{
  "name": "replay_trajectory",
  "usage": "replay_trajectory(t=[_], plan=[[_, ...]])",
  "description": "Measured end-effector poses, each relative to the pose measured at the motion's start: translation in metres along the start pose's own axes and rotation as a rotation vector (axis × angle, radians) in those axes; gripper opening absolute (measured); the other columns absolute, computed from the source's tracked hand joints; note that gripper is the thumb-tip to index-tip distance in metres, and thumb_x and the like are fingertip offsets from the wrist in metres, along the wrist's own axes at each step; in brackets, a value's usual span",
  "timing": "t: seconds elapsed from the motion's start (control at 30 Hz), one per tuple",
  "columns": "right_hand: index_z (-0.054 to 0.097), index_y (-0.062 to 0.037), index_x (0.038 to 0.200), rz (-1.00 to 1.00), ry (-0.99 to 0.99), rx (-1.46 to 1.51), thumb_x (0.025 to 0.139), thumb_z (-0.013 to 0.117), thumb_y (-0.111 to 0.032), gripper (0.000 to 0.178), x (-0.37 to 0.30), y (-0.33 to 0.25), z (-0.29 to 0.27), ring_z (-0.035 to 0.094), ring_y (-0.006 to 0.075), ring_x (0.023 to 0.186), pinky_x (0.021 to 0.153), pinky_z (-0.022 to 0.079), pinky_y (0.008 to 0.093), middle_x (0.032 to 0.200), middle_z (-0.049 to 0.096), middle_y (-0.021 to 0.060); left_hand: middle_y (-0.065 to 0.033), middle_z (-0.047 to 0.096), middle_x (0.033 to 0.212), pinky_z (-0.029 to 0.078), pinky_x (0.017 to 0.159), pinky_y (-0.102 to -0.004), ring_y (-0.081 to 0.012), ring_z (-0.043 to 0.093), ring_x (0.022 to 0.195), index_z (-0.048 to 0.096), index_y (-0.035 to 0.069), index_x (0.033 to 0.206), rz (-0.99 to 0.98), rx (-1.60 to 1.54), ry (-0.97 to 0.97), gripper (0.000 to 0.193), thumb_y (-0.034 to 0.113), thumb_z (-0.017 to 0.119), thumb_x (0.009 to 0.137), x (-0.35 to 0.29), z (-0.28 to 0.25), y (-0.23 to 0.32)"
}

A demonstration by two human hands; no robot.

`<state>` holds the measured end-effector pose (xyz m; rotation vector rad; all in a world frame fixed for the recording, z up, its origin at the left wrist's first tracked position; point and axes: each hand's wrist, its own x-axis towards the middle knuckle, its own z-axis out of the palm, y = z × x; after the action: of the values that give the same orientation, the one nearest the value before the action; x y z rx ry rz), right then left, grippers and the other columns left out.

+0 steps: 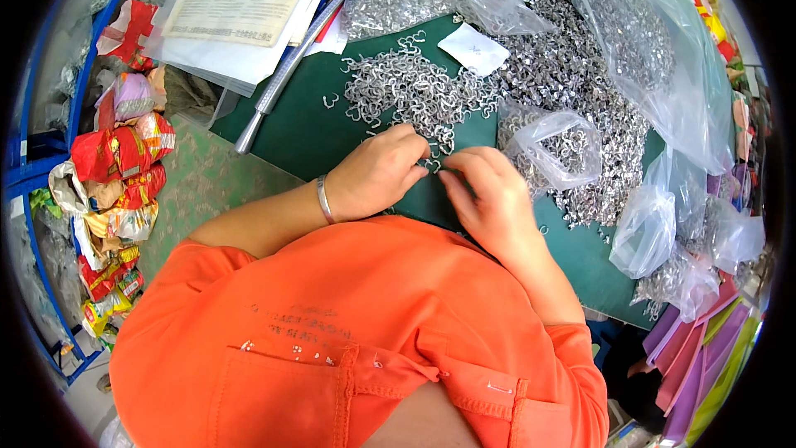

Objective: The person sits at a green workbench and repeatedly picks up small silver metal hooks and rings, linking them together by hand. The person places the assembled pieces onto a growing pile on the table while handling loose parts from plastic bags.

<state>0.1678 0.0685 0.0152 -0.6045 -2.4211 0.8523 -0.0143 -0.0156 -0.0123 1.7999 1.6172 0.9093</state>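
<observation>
My left hand (383, 169), with a metal bangle (324, 199) at the wrist, is closed in a pinch close to the table's front edge. My right hand (489, 192) faces it, thumb and forefinger also drawn together. Between the two sets of fingertips sits a small curved silver metal hook (434, 166); its exact shape is partly covered by the fingers. Just beyond my hands spreads a loose pile of S-shaped metal hooks (406, 91). To the right of it lies a larger heap of small shiny metal pieces (572, 58).
The green table (286, 137) carries a ribbed metal rod (286, 70) and papers (232, 0) at left. An open plastic bag of hooks (551, 145) stands near my right hand. Other bags (398, 4) lie behind; a blue rack with colourful packets (120, 153) is at far left.
</observation>
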Motion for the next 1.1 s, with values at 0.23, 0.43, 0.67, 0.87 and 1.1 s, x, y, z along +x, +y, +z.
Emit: replay_trajectory(t=[0.23,0.43,0.67,0.87,1.1], plan=[[0.061,-0.0035,0.099,0.075,-0.034,0.088,0.076,0.07,0.002,0.025,0.001,0.014,0.023,0.063,0.0252,0.077,0.068,0.053,0.0325,0.088,0.061,0.0088,-0.0123,0.057,0.083,0.05,0.064,-0.0354,-0.0266,0.061,0.072,0.059,0.0,0.089,-0.092,-0.092,0.018,0.015,0.005,0.071,0.081,-0.004,-0.005,0.002],[0.056,-0.0014,0.106,0.279,0.124,0.634,0.079,0.069,0.009,0.032,-0.013,0.01,0.013,0.063,0.0116,0.083,0.074,0.054,0.0256,0.093,0.06,0.005,-0.0084,0.062,0.08,0.049,0.063,-0.0296,-0.0168,0.06,0.071,0.06,0.001,0.087,-0.235,-0.228,0.005,0.015,0.011,0.071,0.085,-0.002,-0.011,0.005],[0.053,0.0013,0.106,0.131,0.225,0.827,0.079,0.066,0.016,0.034,-0.02,0.006,0.0,0.063,0.0168,0.089,0.081,0.054,0.0291,0.098,0.058,0.0102,-0.0048,0.062,0.079,0.047,0.063,-0.0264,-0.0101,0.058,0.071,0.061,0.001,0.088,-0.311,-0.405,-0.049,0.012,0.009,0.069,0.086,0.001,-0.01,0.008],[0.054,0.0014,0.105,0.049,0.249,0.834,0.078,0.066,0.016,0.033,-0.018,0.003,-0.004,0.061,0.0179,0.087,0.079,0.053,0.0294,0.098,0.058,0.0116,-0.0065,0.064,0.076,0.048,0.059,-0.0266,-0.0101,0.057,0.065,0.061,0.0,0.082,-0.285,-0.503,-0.036,0.013,0.01,0.069,0.084,0.002,-0.004,0.009],[0.061,-0.0005,0.087,0.179,0.158,0.518,0.077,0.068,0.01,0.016,-0.014,0.002,0.001,0.062,0.0167,0.073,0.065,0.052,0.0265,0.087,0.062,0.0085,-0.0069,0.063,0.084,0.037,0.048,-0.0184,-0.0061,0.049,0.06,0.06,0.001,0.1,-0.617,-1.131,-0.264,0.023,0.023,0.052,0.1,0.005,-0.014,0.015]])
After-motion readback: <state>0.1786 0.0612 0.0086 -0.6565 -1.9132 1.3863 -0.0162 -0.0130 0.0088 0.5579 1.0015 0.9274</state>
